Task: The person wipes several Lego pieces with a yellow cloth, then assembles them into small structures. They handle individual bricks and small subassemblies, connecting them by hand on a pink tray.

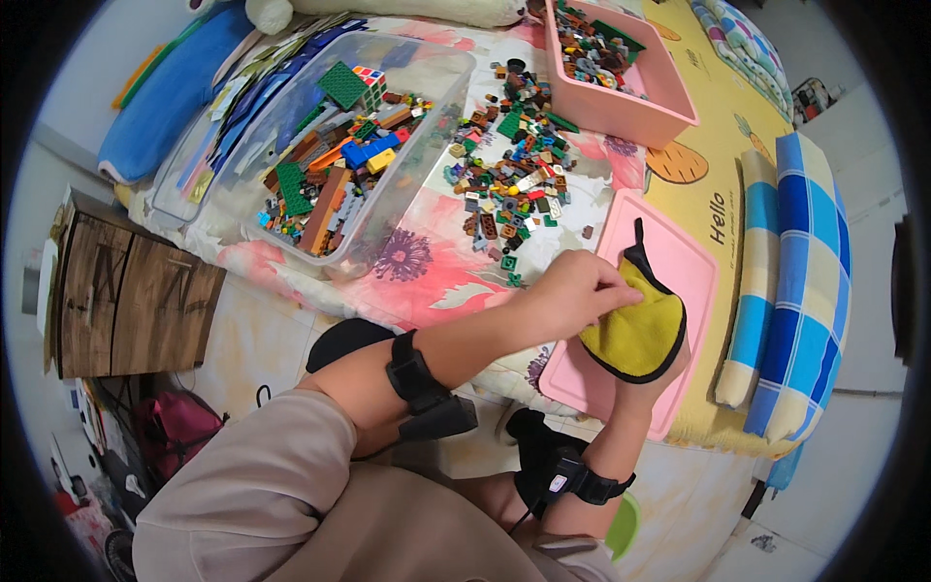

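Note:
A yellow cloth with black edging (635,335) hangs over the pink plastic lid (572,373), its black corner loop pointing away from me. My left hand (572,296) pinches the cloth's left side between thumb and fingers. From below and behind, my right hand (677,361) supports the same cloth; most of its fingers are hidden by the fabric. The lid lies on the bed near its front right edge, beneath both hands.
Loose building bricks (514,175) are spread on the floral sheet (427,242). To their left stands a clear plastic bin (339,260) of bricks; beyond them is a pink bin (626,114) with more. Checkered folded bedding (800,281) lies at the right, and a wooden cabinet (136,291) stands left.

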Demonstrator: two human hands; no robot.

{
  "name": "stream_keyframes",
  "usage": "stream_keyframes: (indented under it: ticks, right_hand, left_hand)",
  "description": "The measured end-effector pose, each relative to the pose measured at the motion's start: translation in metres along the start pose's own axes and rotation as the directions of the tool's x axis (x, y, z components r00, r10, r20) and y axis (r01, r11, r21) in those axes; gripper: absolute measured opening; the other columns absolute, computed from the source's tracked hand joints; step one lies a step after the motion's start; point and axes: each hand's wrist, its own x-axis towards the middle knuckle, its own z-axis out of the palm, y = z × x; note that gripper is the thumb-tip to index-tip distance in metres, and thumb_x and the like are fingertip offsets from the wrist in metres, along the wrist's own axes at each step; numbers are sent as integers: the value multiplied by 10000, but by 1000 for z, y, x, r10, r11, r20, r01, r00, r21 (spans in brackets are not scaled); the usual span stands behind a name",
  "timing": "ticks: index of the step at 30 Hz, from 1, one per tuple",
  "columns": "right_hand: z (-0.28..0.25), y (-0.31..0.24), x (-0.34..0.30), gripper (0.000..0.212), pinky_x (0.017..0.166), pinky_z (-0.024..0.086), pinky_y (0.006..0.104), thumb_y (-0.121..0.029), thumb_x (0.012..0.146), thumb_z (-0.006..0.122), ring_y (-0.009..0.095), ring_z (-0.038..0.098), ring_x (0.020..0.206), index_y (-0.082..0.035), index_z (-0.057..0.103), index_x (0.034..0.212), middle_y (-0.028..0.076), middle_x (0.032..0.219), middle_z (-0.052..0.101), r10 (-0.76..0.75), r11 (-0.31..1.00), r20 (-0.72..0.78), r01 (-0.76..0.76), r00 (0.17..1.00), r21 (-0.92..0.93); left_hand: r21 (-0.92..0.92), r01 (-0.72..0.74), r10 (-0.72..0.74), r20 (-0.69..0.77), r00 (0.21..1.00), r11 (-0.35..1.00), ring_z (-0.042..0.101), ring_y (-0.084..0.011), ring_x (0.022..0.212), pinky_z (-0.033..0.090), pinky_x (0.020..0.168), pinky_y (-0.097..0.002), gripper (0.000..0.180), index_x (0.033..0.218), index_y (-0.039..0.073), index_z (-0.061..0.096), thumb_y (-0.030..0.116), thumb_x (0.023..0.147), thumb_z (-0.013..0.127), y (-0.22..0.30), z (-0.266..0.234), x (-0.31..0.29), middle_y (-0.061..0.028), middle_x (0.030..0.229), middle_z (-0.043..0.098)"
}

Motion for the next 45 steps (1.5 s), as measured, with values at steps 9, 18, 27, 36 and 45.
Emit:
stream_keyframes:
  ticks: [9,18,27,36,45]
  right_hand:
    - [-1,8,-8,424,822,511,301,-62,763,737,194,637,932,61,587,1140,148,1071,660,94,964,-35,-82,995,251]
    - [-18,39,-5,400,906,489,330,-229,931,567,212,600,1038,23,507,1236,125,1138,610,181,822,232,-277,956,498]
    - [-15,22,1,200,697,471,249,-237,995,464,116,545,793,-50,525,957,28,894,545,231,946,216,-270,949,178]
    - [-9,26,-8,397,946,455,332,-253,962,531,195,556,1088,-18,468,1276,103,1206,565,346,800,206,-403,915,445]
    - [-40,43,-10,361,856,502,381,-202,920,562,272,596,996,-1,499,1213,137,1137,591,439,348,306,-474,845,809]
  left_hand:
    - [270,-463,507,-122,853,844,647,-260,803,511,736,-329,132,850,-12,690,97,778,709,2,14,-5,-120,868,677]
    - [34,-485,485,-136,864,874,632,-234,757,504,705,-324,152,859,24,702,124,748,729,8,18,-7,-89,818,669]
    - [494,-712,774,114,623,500,620,-256,768,497,692,-355,177,831,15,682,166,744,714,-3,17,0,-95,771,630]
    - [300,-532,570,-48,820,792,637,-293,825,516,766,-357,190,938,11,699,24,749,683,0,20,-6,-128,926,663]
    - [-59,-452,455,55,889,890,643,-231,855,513,753,-320,197,973,12,698,59,782,696,3,27,-8,-105,924,673]
